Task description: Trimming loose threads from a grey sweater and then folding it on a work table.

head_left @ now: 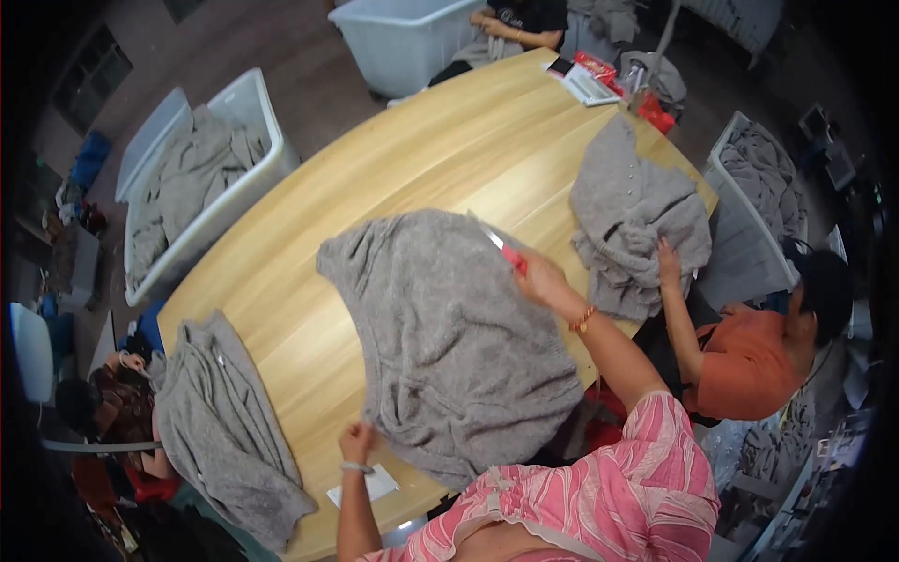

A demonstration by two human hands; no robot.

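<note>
A grey knit garment [459,337] lies spread over the table in front of me, rumpled, its lower end by my body. My right hand [541,279] is closed around red-handled scissors [513,259]. Their blades point up and left, over the garment's upper right edge. At the garment's lower left edge, my left hand [357,444] is closed, its fingertips pinching the fabric.
The wooden table [281,253] curves around me. Other grey garments lie left [225,421] and right [641,215], where a co-worker in orange [749,365] handles one. A white card [363,486] lies by my left wrist. Bins [274,122] of garments stand beyond the table.
</note>
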